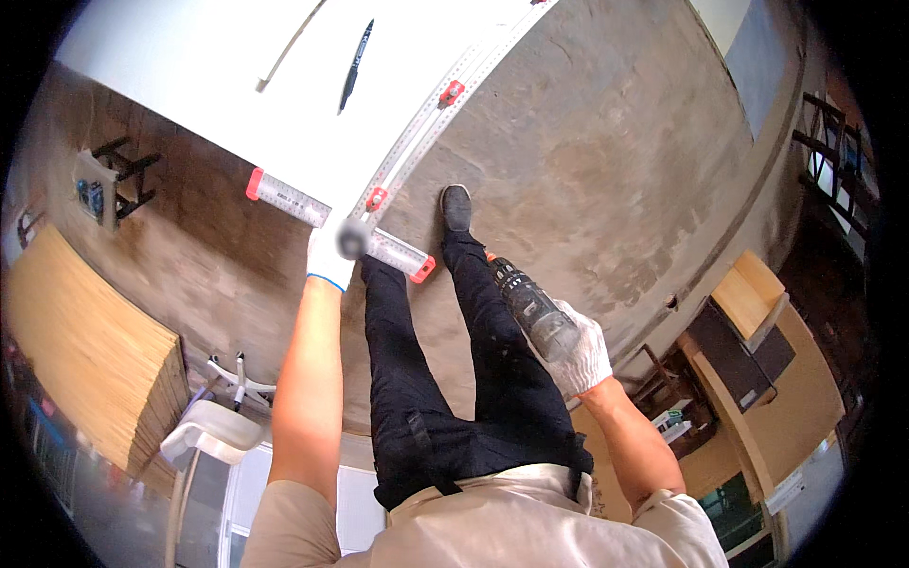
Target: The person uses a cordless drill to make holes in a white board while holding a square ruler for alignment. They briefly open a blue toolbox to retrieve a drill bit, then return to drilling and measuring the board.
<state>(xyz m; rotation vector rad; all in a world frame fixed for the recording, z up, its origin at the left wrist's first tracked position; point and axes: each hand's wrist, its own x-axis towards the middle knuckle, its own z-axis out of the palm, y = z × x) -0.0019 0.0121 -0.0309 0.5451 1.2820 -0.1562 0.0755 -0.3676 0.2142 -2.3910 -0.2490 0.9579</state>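
Note:
My left hand [327,256], in a white glove, is closed on the head of a T-shaped ruler [401,253] with red end caps. Beneath the ruler is the corner of a large white board [208,76]; its long graduated blade runs along the board's right edge and carries red sliders [452,93]. A blurred dark round spot covers part of this grip. Off to the right and lower, my right hand [584,358], also gloved, grips a black power drill [535,310] with an orange tip pointing up and left. The drill is apart from the board.
On the board lie a dark pen [356,66] and a thin strip [289,47]. A stack of tan panels [95,331] and a white chair [213,431] stand at left. A dark stool [128,175] is beyond. Wooden furniture [805,379] occupies the right side.

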